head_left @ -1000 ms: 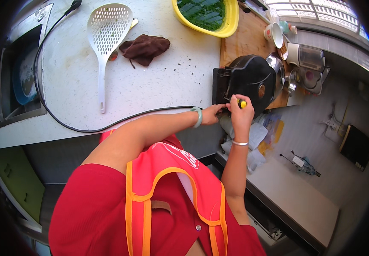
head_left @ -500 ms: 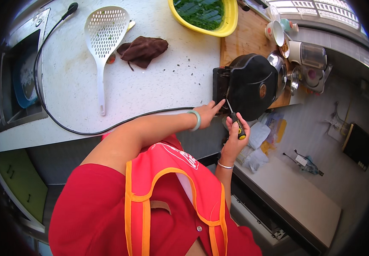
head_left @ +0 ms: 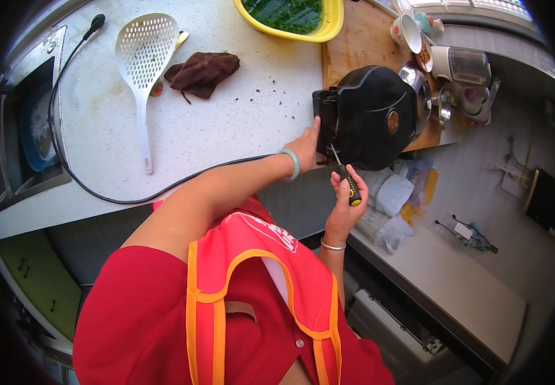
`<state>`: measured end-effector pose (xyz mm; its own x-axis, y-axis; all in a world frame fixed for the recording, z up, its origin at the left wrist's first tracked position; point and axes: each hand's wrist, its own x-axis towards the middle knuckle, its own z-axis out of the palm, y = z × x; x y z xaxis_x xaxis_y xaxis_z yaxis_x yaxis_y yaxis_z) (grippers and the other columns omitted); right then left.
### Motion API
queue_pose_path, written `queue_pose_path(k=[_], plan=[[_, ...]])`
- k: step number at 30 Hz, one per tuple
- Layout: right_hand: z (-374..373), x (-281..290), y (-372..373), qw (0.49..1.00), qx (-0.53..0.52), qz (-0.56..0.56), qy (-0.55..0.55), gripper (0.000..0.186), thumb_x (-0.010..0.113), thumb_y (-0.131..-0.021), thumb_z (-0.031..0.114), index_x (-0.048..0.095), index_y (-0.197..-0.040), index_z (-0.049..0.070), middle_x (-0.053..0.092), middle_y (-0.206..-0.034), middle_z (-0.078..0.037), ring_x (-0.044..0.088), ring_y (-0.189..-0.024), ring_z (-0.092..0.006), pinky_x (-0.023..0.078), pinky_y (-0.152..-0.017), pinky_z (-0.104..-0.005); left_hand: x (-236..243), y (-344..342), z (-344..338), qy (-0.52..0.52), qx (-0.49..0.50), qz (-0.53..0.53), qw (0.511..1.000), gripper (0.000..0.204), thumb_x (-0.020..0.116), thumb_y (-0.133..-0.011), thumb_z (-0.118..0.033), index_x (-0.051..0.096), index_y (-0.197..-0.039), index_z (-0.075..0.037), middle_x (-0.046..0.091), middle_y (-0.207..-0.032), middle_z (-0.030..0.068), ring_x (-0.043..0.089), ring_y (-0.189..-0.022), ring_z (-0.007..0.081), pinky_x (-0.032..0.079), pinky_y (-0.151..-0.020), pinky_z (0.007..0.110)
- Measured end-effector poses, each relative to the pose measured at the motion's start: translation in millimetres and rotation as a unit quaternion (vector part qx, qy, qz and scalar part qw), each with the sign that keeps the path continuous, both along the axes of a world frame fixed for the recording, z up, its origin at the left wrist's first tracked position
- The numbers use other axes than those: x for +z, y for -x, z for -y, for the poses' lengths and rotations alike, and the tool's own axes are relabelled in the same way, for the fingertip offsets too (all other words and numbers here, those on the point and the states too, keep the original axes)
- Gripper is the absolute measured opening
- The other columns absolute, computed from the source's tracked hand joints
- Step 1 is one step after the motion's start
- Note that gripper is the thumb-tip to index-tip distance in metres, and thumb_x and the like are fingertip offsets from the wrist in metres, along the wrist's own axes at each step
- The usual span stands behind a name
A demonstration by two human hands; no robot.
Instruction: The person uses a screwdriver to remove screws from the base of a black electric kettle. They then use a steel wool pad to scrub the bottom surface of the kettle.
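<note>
A black, round-lidded electric griddle [head_left: 377, 122] stands at the right end of the counter, its hinge side turned left. My right hand [head_left: 345, 196] is closed round the black and yellow handle of a screwdriver [head_left: 350, 187]. Its thin metal shaft points up and left, with the tip at the near part of the hinge. My left hand [head_left: 306, 147], a pale green bangle at its wrist, rests against the griddle's left edge with its fingers stretched out. Part of that hand's fingers is hidden from view. A black cord [head_left: 181, 185] runs behind my left forearm.
On the white counter [head_left: 226, 128] lie a white slotted scoop [head_left: 143, 70], a dark brown cloth [head_left: 204, 74] and dark crumbs. A yellow basin [head_left: 332, 25] of greens stands at the back. Bowls [head_left: 406, 33] sit beyond the wooden board [head_left: 354, 45]; a sink [head_left: 8, 173] is far left.
My left hand's fingers have shifted from beside the screwdriver tip to farther up along the griddle's edge. The right hand keeps the screwdriver at the hinge. The whole view has shifted slightly.
</note>
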<state>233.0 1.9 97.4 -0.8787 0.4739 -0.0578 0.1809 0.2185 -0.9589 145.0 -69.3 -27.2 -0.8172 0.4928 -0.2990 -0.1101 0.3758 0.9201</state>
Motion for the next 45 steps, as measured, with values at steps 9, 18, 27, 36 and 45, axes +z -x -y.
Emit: queue_pose_path(k=[9, 18, 27, 36, 45], plan=[[3.6, -5.9, -7.2, 1.0, 0.018, 0.007, 0.015, 0.027, 0.052, -0.087, 0.0, 0.045, -0.113, -0.005, 0.05, -0.122, -0.018, 0.06, -0.098, -0.0236, 0.049, -0.089, -0.034, -10.0, 14.7, 67.6, 0.015, 0.158, -0.045, 0.986, 0.021, 0.054, -0.084, -0.011, 0.058, -0.103, -0.003, 0.057, -0.092, 0.0184, 0.056, -0.08, 0.0341, 0.045, -0.071, 0.04], [3.8, -6.6, -7.6, 0.999, 0.033, 0.007, 0.013, 0.028, 0.052, -0.087, 0.0, 0.044, -0.114, -0.004, 0.047, -0.126, -0.018, 0.058, -0.101, -0.024, 0.048, -0.091, -0.0354, -47.7, -43.9, 31.8, 0.142, -0.214, -0.322, 0.911, 0.051, 0.049, -0.078, -0.007, 0.043, -0.128, 0.001, 0.039, -0.137, 0.0147, 0.034, -0.129, 0.0269, 0.024, -0.107, 0.043], [12.6, -10.3, -37.7, 0.97, -0.021, 0.07, 0.234, 0.03, 0.043, -0.091, 0.007, 0.043, -0.119, -0.004, 0.047, -0.126, -0.017, 0.056, -0.105, -0.0269, 0.045, -0.095, -0.0368, -12.3, 12.0, 81.3, 0.052, 0.041, -0.16, 0.985, 0.028, 0.056, -0.075, -0.004, 0.055, -0.103, -0.005, 0.053, -0.105, 0.0166, 0.049, -0.101, 0.0348, 0.038, -0.09, 0.045], [25.8, -8.9, -20.6, 0.977, -0.084, 0.068, 0.184, 0.02, 0.042, -0.089, -0.001, 0.045, -0.109, -0.002, 0.045, -0.121, -0.014, 0.054, -0.107, -0.0234, 0.044, -0.097, -0.0348, -9.1, -21.3, 49.0, -0.085, 0.06, -0.093, 0.99, 0.027, 0.052, -0.072, 0.004, 0.065, -0.094, -0.002, 0.058, -0.103, 0.0174, 0.052, -0.102, 0.0361, 0.043, -0.088, 0.039], [32.4, -35.1, -25.1, 0.956, -0.145, 0.102, 0.235, 0.018, 0.043, -0.088, -0.001, 0.044, -0.107, -0.003, 0.051, -0.105, -0.014, 0.058, -0.095, -0.021, 0.051, -0.083, -0.0337, -15.2, -39.9, 54.6, -0.113, 0.029, -0.007, 0.993, 0.026, 0.053, -0.077, -0.005, 0.063, -0.1, 0.0, 0.061, -0.097, 0.0197, 0.06, -0.085, 0.0314, 0.048, -0.078, 0.035]])
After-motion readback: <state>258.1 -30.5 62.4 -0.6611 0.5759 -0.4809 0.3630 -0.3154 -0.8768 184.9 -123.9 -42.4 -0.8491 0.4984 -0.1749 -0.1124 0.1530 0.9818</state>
